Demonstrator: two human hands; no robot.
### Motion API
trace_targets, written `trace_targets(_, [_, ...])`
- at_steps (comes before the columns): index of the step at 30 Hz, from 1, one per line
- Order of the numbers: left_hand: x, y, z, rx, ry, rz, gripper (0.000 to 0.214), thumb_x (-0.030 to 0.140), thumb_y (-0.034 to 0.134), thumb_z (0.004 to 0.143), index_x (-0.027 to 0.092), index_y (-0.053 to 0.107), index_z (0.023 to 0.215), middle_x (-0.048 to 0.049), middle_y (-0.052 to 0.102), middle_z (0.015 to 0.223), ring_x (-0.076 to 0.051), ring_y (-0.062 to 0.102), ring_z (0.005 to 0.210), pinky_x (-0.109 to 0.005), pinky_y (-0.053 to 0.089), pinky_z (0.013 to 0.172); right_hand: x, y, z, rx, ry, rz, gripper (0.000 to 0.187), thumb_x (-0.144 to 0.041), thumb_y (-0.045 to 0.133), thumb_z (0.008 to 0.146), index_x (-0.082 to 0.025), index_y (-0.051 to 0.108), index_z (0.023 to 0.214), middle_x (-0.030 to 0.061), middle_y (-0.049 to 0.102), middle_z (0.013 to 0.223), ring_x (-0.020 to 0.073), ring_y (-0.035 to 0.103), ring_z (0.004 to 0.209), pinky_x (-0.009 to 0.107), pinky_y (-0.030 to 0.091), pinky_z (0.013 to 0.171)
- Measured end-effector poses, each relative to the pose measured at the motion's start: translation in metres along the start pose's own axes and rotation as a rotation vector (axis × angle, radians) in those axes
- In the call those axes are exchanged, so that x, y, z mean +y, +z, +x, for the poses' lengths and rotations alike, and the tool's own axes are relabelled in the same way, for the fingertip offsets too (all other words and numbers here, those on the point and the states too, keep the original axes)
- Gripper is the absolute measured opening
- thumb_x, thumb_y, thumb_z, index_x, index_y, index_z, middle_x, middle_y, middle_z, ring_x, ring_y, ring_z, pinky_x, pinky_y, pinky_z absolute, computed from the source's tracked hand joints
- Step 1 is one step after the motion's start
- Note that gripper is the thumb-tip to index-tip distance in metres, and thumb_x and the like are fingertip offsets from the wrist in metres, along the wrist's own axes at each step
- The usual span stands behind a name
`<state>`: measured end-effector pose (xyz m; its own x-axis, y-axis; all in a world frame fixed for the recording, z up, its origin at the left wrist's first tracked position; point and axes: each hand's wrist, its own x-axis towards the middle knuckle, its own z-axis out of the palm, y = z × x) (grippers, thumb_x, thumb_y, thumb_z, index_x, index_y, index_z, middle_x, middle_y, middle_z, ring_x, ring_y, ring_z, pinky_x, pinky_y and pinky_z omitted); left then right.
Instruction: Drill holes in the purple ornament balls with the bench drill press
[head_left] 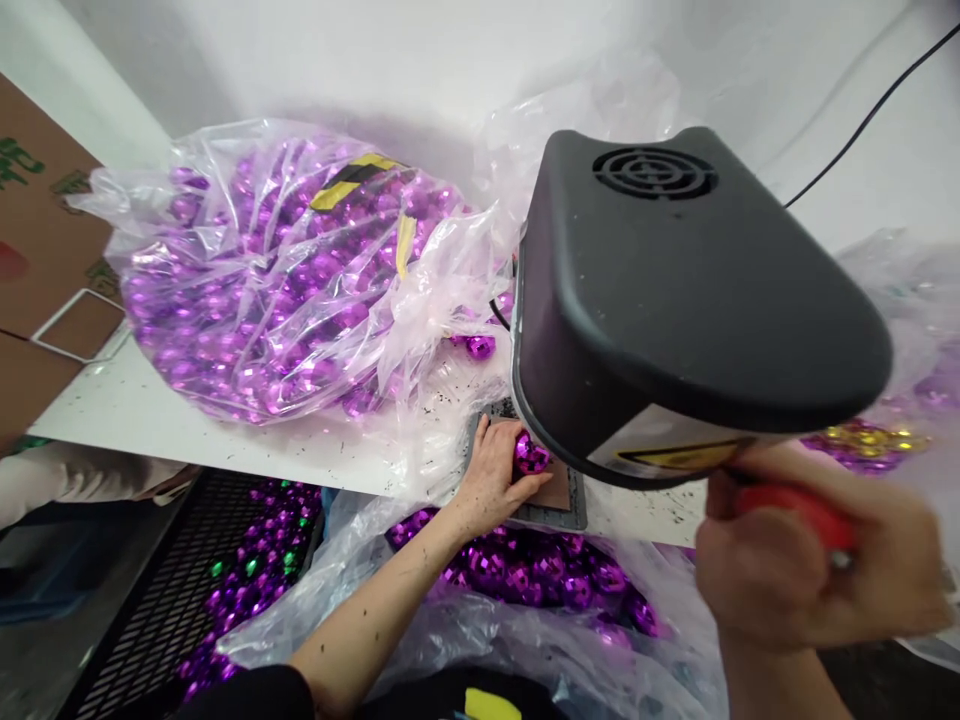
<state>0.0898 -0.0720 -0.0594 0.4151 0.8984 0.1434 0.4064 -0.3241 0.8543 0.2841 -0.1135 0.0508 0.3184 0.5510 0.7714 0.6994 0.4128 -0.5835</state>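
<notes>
A shiny purple faceted ball (531,453) sits on the small grey base plate (574,498) below a black machine. My left hand (496,462) reaches in from the near side, its thumb and fingers closed round the ball's left side. At the right, my right hand (825,550) is wrapped round a red handle (799,512) close to the machine's front. The black machine housing (697,270) has a round vent on top and a yellow warning label on its front. It hides whatever lies directly behind it.
A big clear bag of purple balls (277,280) lies on the white table (300,462). More purple balls (540,572) rest in an open plastic bag at the table's near edge. A black crate (161,560) with purple and green balls and a cardboard box (45,250) are left.
</notes>
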Motion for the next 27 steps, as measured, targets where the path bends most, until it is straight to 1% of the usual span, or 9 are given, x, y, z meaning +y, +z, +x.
trace_targets(3, [-0.002,-0.003,-0.01,0.066,0.017,-0.028,0.041,0.039,0.064,0.092,0.022,0.056,0.13,-0.0118,0.064,0.127,-0.03,0.056,0.126,-0.057,0.034,0.119,-0.013,0.013,0.035,0.17,-0.036,0.106,0.029,-0.043,0.056,0.093,-0.02,0.071,0.084,-0.0019,0.059,0.065,0.004,0.044,0.046,0.022,0.034,0.045])
trace_targets(6, [0.004,-0.005,-0.04,0.082,0.073,-0.001,0.051,0.03,0.065,0.091,0.022,0.047,0.138,-0.012,0.06,0.131,-0.028,0.056,0.124,-0.05,0.044,0.111,-0.019,0.024,0.053,0.098,0.07,0.179,0.034,-0.048,0.059,0.092,-0.018,0.067,0.079,-0.0041,0.047,0.054,0.0037,0.039,0.044,0.02,0.029,0.043])
trace_targets(10, [0.019,0.007,-0.087,-0.127,0.139,0.235,0.066,0.02,0.066,0.087,0.026,0.04,0.148,-0.0141,0.056,0.139,-0.032,0.053,0.129,-0.057,0.04,0.113,-0.021,0.024,0.056,0.104,0.112,0.202,0.036,-0.051,0.064,0.086,-0.016,0.066,0.077,-0.0048,0.037,0.051,0.0053,0.038,0.046,0.02,0.029,0.044])
trace_targets(13, [0.026,0.013,-0.092,-0.213,0.196,0.266,0.082,0.044,0.073,0.085,0.029,0.033,0.155,-0.0164,0.053,0.147,-0.038,0.051,0.134,-0.066,0.027,0.12,-0.02,0.023,0.055,0.137,0.095,0.182,0.035,-0.049,0.065,0.084,-0.016,0.066,0.075,-0.0046,0.035,0.051,0.0046,0.036,0.047,0.02,0.028,0.044])
trace_targets(16, [0.022,-0.006,-0.055,-0.082,0.188,0.161,0.056,0.049,0.062,0.092,0.031,0.049,0.143,-0.0114,0.065,0.132,-0.033,0.058,0.124,-0.057,0.038,0.117,-0.019,0.023,0.056,0.106,0.134,0.213,0.029,-0.044,0.067,0.082,-0.016,0.066,0.076,-0.0049,0.037,0.05,0.0061,0.04,0.045,0.021,0.029,0.042])
trace_targets(18, [0.011,-0.029,-0.01,0.1,0.119,0.188,0.028,0.034,0.049,0.099,0.023,0.064,0.121,-0.012,0.069,0.116,-0.031,0.062,0.114,-0.052,0.047,0.106,-0.019,0.023,0.057,0.095,0.146,0.228,0.026,-0.041,0.068,0.081,-0.016,0.066,0.077,-0.0047,0.041,0.049,0.0068,0.042,0.044,0.021,0.029,0.04])
trace_targets(20, [-0.005,-0.051,0.04,0.244,-0.015,0.247,0.027,0.021,0.044,0.099,0.017,0.065,0.115,-0.0161,0.067,0.12,-0.032,0.059,0.117,-0.052,0.046,0.105,-0.019,0.023,0.057,0.097,0.144,0.218,0.024,-0.039,0.068,0.081,-0.015,0.067,0.077,-0.0046,0.042,0.048,0.007,0.042,0.043,0.022,0.029,0.04])
trace_targets(24, [-0.035,-0.068,0.117,0.231,-0.094,0.254,0.03,0.012,0.059,0.09,0.01,0.063,0.119,-0.0227,0.057,0.136,-0.038,0.048,0.132,-0.057,0.034,0.113,-0.019,0.023,0.057,0.098,0.149,0.202,0.024,-0.038,0.066,0.083,-0.015,0.066,0.077,-0.0055,0.041,0.047,0.0063,0.04,0.042,0.022,0.029,0.04])
trace_targets(27, [-0.049,-0.065,0.133,0.204,-0.105,0.213,0.029,0.014,0.064,0.088,0.008,0.065,0.116,-0.024,0.058,0.133,-0.039,0.051,0.127,-0.058,0.036,0.11,-0.02,0.021,0.057,0.068,0.158,0.183,0.025,-0.04,0.065,0.084,-0.015,0.066,0.078,-0.0056,0.041,0.047,0.0065,0.039,0.043,0.022,0.03,0.041])
